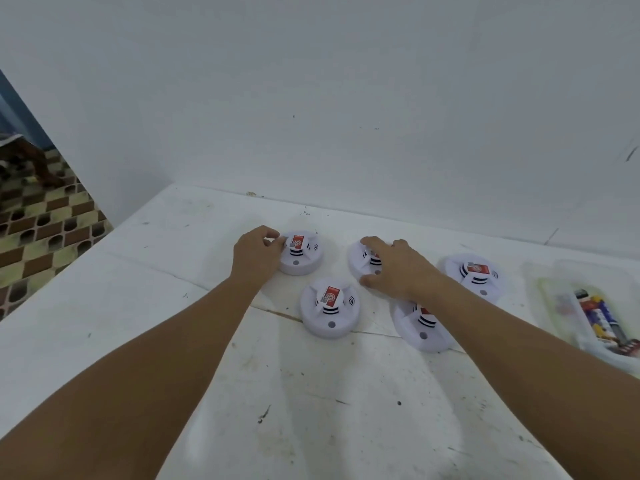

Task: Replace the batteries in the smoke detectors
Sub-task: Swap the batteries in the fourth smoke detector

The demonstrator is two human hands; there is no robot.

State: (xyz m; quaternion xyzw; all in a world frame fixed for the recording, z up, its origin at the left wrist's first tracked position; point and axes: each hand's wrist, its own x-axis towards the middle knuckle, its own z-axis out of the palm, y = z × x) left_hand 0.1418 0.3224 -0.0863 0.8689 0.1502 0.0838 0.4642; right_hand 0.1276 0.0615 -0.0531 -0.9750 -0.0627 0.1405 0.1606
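head view: two hands on two smoke detectors

head view shows the left hand (257, 252) with fingers curled against the left edge of the far-left smoke detector (302, 253), gripping its rim. the right hand (394, 268) is spread over the far-middle smoke detector (360, 259), thumb at its near edge and fingers arched over its top; it clasps the unit.

all five detectors are round, smooth white plastic discs lying flat, each with a raised centre hub, black vent slits and a small grey button facing the person. red labels sit on the hubs. the near-left detector (330, 308) lies just in front of the two held ones; the near-right detector (420, 327) is partly under the right forearm; the far-right detector (474, 275) lies beyond that arm.

these rest on a scuffed white table (173, 306). at its right edge, a clear plastic tray (554, 317) holds batteries (601, 317).
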